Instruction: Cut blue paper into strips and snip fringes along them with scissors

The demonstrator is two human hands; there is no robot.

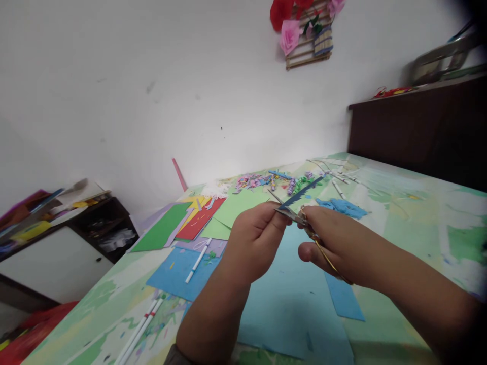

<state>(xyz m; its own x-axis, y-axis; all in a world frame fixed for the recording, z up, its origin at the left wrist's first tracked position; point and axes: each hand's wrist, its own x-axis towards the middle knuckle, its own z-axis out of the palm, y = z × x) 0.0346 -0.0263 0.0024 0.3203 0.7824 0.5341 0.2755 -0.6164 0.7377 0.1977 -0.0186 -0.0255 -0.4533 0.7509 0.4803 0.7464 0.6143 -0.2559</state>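
My left hand is closed in a pinch on a narrow dark-blue paper strip with a fringed edge, which sticks up to the right. My right hand is closed around small gold-handled scissors, whose blades meet the strip's lower end between the two hands. Both hands hover above a large light-blue paper sheet lying on the green-patterned table.
Green, red, yellow and purple paper sheets lie left of the hands. White sticks rest on blue paper. Curled paper scraps and a blue shred pile sit behind. A dark cabinet stands right, a low shelf left.
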